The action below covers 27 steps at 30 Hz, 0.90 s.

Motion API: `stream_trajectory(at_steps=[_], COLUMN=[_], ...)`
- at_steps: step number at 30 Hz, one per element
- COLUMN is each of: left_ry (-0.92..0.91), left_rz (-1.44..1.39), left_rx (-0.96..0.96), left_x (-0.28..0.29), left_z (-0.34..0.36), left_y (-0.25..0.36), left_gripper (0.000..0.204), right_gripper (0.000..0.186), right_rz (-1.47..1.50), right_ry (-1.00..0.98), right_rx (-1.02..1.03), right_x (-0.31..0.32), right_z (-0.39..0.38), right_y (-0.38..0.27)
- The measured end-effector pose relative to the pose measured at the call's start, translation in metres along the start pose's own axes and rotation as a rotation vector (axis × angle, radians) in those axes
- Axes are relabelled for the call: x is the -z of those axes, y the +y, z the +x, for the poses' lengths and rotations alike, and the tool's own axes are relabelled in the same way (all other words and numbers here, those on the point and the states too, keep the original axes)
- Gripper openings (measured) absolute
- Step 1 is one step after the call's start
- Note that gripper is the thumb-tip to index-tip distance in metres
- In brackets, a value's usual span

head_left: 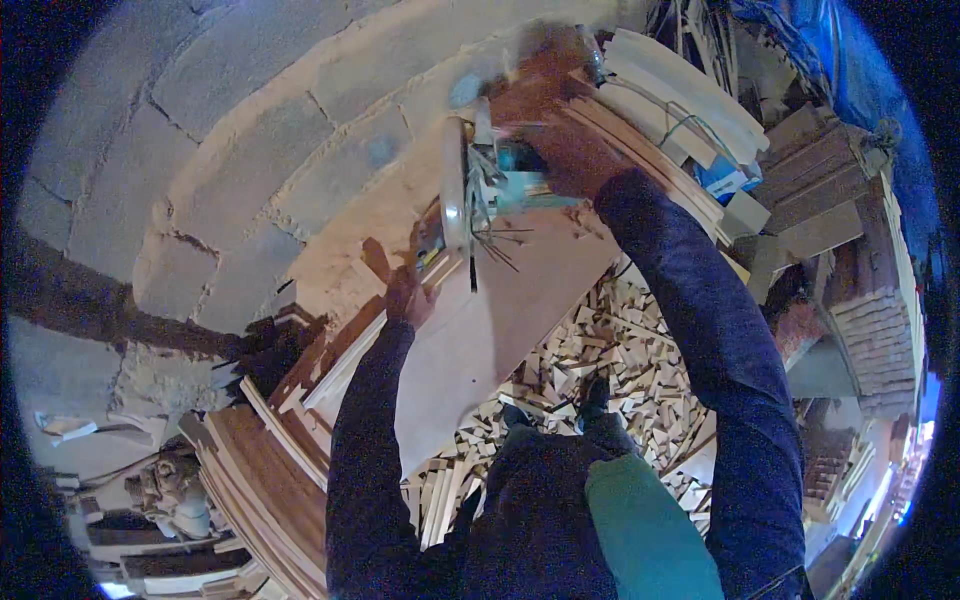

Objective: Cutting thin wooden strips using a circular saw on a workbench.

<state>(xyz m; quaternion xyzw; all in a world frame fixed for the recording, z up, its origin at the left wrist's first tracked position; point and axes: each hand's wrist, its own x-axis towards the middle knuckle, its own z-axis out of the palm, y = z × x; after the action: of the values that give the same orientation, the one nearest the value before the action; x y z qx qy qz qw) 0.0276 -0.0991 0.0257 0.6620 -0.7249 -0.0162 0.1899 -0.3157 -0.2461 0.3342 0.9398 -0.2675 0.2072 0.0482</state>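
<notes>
My left hand (406,296) is at the left edge of a pale work board (540,270), its fingers apart, beside short wooden strips (440,275). My right hand (578,160) is reaching over the far part of the board and is smeared by motion, so its fingers and anything in them cannot be made out. Just left of it stand a pale upright rounded bar (454,190) and a cluster of thin grey metal pieces (485,185). A light teal object (522,188) lies beside them, partly hidden by the right hand. A blurred brown shape (550,50) appears beyond.
A rough block wall (260,130) rises at the far left. Many wood offcuts (620,350) cover the floor around my feet. Long planks (265,450) lean at the left; boards (650,150) and a blue-and-white box (725,178) are at the right, with blue sheeting (870,80) behind.
</notes>
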Motion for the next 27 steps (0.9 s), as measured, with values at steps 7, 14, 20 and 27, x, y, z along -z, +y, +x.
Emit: stream_trajectory(at_steps=[7,14,20,27], left_ry=[-0.006,0.238,0.498,0.741], left_rz=[0.119,-0.159,-0.385,0.152], left_rx=[0.087,0.466,0.926,0.95], left_x=[0.01,-0.009,-0.01,-0.013], left_z=[-0.01,-0.12,-0.299,-0.33], left_y=[0.014,0.01,0.016,-0.081], left_gripper=[0.07,0.061,0.062,0.045], right_gripper=[0.059,0.058,0.062,0.05], right_rz=[-0.143,-0.23,0.031,0.004], right_ry=[-0.233,-0.163,-0.064,-0.073], right_rx=[-0.235,-0.104,-0.129,-0.204], right_x=[0.01,-0.003,-0.006,-0.004], right_z=[0.015,0.01,0.014,0.016], right_y=[0.002,0.025,0.024,0.02])
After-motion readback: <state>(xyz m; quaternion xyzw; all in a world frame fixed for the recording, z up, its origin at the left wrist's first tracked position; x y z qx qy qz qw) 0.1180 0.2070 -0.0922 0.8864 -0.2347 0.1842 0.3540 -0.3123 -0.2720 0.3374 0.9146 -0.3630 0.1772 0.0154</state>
